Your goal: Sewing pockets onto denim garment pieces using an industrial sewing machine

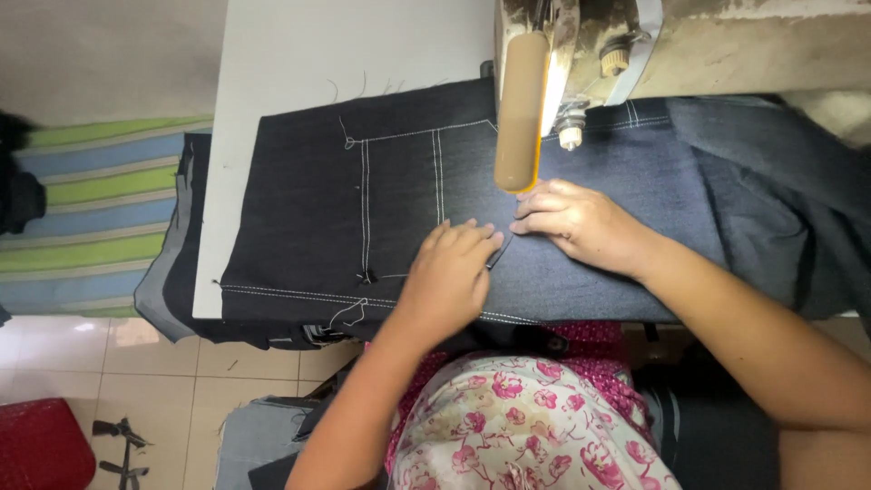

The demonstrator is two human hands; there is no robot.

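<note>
A dark denim panel [299,209] with white stitched lines lies flat on the white sewing table [272,54]. My left hand [449,277] presses palm-down on the denim, fingers spread toward the needle area. Just right of it, my right hand [581,222] rests on the fabric, with its fingertips pinching a fold or edge near the stitch line. Both hands sit directly in front of the sewing machine head [553,54], whose tan lamp arm [520,118] hangs above my right fingers. The needle itself is hidden.
More denim [780,172] bunches at the right of the machine. A stack of cut denim pieces [168,263] hangs off the table's left edge. A striped green-and-blue cloth [100,209] lies at the left. On the tiled floor stand a red stool [41,445] and scissors [122,449].
</note>
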